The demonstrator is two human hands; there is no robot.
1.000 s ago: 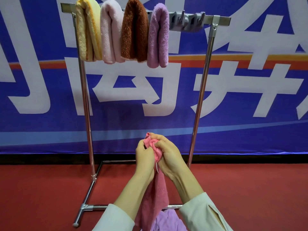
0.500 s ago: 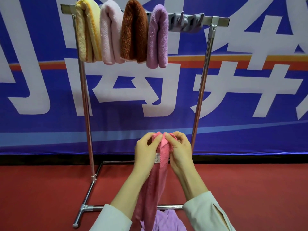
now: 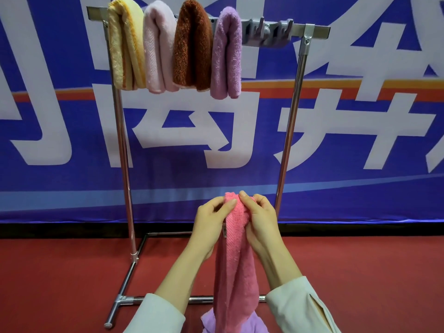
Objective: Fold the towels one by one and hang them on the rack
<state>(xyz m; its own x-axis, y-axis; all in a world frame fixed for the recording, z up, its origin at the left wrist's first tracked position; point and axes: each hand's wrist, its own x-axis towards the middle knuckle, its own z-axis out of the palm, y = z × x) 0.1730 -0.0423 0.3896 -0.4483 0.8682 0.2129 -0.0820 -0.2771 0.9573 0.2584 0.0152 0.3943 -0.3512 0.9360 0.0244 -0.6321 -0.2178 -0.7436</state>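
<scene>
A pink towel (image 3: pixel 236 265) hangs down in front of me, pinched at its top edge by both hands. My left hand (image 3: pixel 210 224) grips the left side of that edge and my right hand (image 3: pixel 260 219) grips the right side, fingertips nearly touching. Ahead stands a metal rack (image 3: pixel 292 121). Folded over its top bar hang a yellow towel (image 3: pixel 123 44), a pale pink towel (image 3: pixel 157 49), a brown towel (image 3: pixel 192 44) and a lilac towel (image 3: pixel 227 54). A purple towel (image 3: pixel 252 325) lies low beneath the pink one, mostly hidden.
Grey hooks (image 3: pixel 269 32) sit on the right part of the top bar, which is bare of towels. A blue banner (image 3: pixel 360 140) with white characters covers the wall behind. The floor (image 3: pixel 372 272) is red, and the rack's base tubes (image 3: pixel 120 301) lie on it.
The bunched pink towel has been raised and drawn out so it hangs long. My hands have shifted from clutching the bundle to pinching its top edge side by side.
</scene>
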